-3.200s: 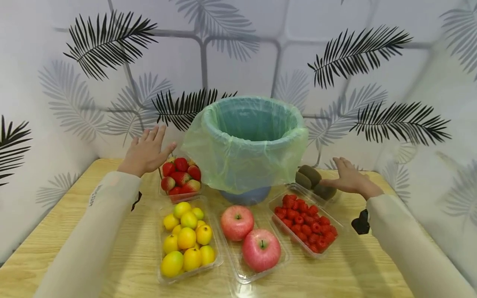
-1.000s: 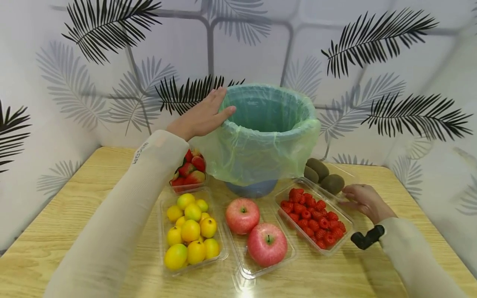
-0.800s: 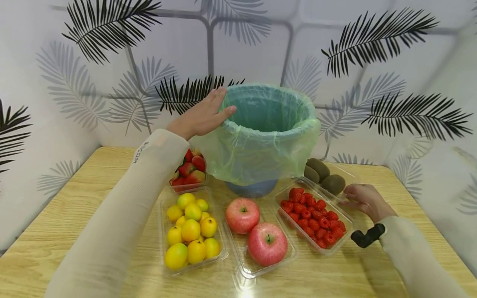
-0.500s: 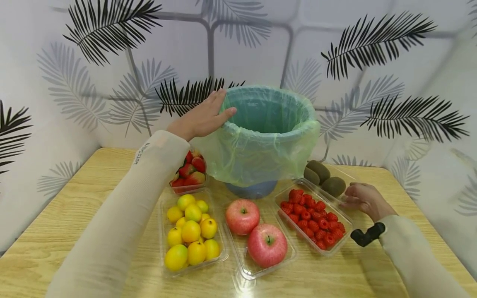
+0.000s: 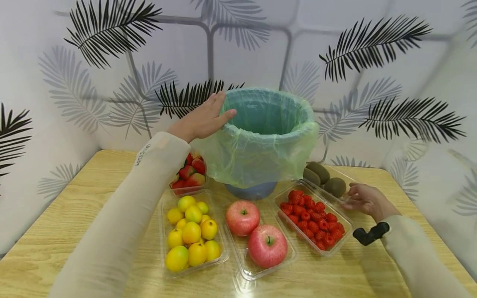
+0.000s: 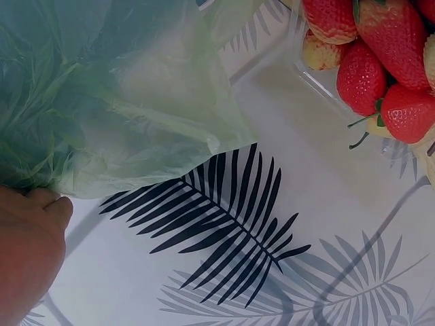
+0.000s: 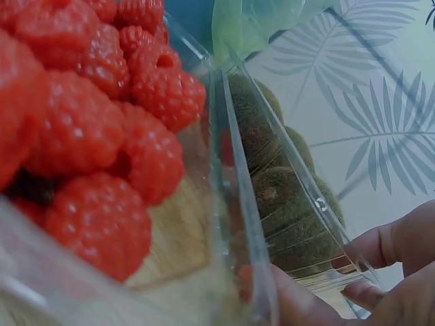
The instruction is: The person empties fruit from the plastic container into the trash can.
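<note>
Matt kiwis [image 7: 289, 207], glossy plastic tray [image 7: 317, 197]

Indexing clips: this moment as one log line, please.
left hand: touches bin liner; right hand: grips kiwi tray; raspberries: beside kiwi tray

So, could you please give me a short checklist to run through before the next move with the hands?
1. Right hand pinches the kiwi box at its edge: ok.
2. Left hand lies against the side of the bin: ok, fingers straight.
3. Liner is folded outward over the rim: ok where visible; part is behind the left hand.
4. Kiwi box is free of the raspberry box: cannot tell; their walls run very close together.
5. Head view of the strawberry box is unobstructed: not ok, the left sleeve covers part of it.
6. Bin is empty: cannot tell, its floor is hidden.
</note>
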Tool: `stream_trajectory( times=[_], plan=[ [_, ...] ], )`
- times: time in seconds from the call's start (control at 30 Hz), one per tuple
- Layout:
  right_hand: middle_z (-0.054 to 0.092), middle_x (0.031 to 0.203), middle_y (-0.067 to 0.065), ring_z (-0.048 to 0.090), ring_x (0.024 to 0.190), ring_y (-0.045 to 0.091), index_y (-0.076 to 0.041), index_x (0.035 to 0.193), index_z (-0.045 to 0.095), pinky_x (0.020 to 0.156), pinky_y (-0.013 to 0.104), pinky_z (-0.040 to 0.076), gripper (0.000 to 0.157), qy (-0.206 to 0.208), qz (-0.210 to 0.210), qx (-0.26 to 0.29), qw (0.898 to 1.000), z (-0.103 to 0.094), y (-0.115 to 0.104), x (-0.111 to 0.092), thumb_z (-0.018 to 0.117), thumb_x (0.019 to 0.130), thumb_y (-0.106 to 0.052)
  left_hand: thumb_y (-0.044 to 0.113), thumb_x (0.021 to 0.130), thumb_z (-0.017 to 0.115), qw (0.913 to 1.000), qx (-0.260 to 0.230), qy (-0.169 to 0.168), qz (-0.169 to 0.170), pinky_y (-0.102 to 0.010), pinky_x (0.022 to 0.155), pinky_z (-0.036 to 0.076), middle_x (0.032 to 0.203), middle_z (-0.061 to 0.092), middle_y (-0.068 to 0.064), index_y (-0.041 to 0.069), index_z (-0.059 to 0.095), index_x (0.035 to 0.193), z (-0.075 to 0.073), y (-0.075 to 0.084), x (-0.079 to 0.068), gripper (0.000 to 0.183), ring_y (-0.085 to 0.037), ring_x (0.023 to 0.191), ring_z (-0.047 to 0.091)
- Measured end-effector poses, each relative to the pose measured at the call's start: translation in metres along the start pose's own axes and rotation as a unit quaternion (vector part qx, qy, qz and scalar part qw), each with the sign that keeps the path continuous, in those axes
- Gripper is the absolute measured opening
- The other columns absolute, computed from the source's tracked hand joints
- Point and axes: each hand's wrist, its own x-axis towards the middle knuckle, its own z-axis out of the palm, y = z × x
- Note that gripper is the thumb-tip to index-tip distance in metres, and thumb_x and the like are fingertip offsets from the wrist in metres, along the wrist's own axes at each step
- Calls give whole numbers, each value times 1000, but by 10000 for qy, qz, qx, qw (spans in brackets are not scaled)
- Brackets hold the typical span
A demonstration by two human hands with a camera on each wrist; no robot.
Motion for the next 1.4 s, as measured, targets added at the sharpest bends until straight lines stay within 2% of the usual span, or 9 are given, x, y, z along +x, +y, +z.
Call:
stream_trajectory(
  times=[0.2,0.3,0.53,0.83,0.9,1.0,1.1,1.2,1.4],
  plan=[
    [-29,152,20,-6,144,35,-16,147,-26,80,33,56,78,-47,154,313,9994,4,0,-2,27,93,1,53,101,23,10000,-33,-15,-32,-41,121,-1,160,-14,-8,7,-11,152,0,0,-2,77,-22,148,-13],
    [-29,153,18,-10,144,34,-19,148,-26,88,36,54,78,-110,182,527,9984,4,0,-4,28,94,0,53,101,23,10000,-32,-23,-26,-41,121,0,160,-14,-8,7,-12,152,1,0,-2,77,-23,148,-13],
    [-28,152,21,-11,144,37,-20,150,-22,111,42,31,79,-224,193,770,9966,1,0,-6,30,94,0,51,102,23,10000,-25,26,19,-41,121,0,160,-12,-10,5,-10,152,1,1,-1,76,-25,148,-11],
    [-31,150,21,-12,144,36,-22,147,-27,101,37,46,81,-498,300,836,9948,-7,-2,-8,32,95,-3,51,102,23,10000,-41,4,-16,-41,121,0,160,-12,-10,5,-10,152,1,1,-2,75,-24,148,-12],
    [-31,151,20,-11,144,35,-25,153,-9,102,38,45,74,-584,379,1093,9916,-10,-4,-9,33,96,-4,51,102,23,10000,-72,-13,-23,-41,121,0,160,-13,-10,6,-10,152,1,0,-2,75,-24,148,-12],
    [-27,153,20,19,140,45,-15,130,30,98,41,49,35,-620,396,1395,9875,-16,-7,-12,36,97,-5,51,102,23,10000,-66,-35,-38,-41,121,0,160,-13,-10,6,-10,152,1,1,-2,76,-24,148,-12],
    [-27,154,19,55,106,40,-11,107,34,93,41,52,10,-714,322,1559,9847,-21,-10,-15,37,98,-7,52,102,23,10000,-37,-37,-66,-41,121,1,160,-12,-10,5,-10,152,2,1,-1,76,-24,148,-12],
    [-30,153,15,64,80,32,-14,109,31,90,41,53,13,-770,215,1617,9836,-23,-13,-19,36,98,-8,52,101,23,10000,-20,-27,-86,-41,121,1,160,-12,-10,5,-9,152,1,1,-1,76,-23,148,-12],
    [-30,153,11,64,81,34,-20,116,17,94,43,50,27,-816,159,1810,9800,-25,-17,-26,35,99,-10,52,101,23,10000,-8,-22,-83,-41,121,1,160,-12,-10,4,-9,152,1,2,0,76,-24,148,-11]
  ],
)
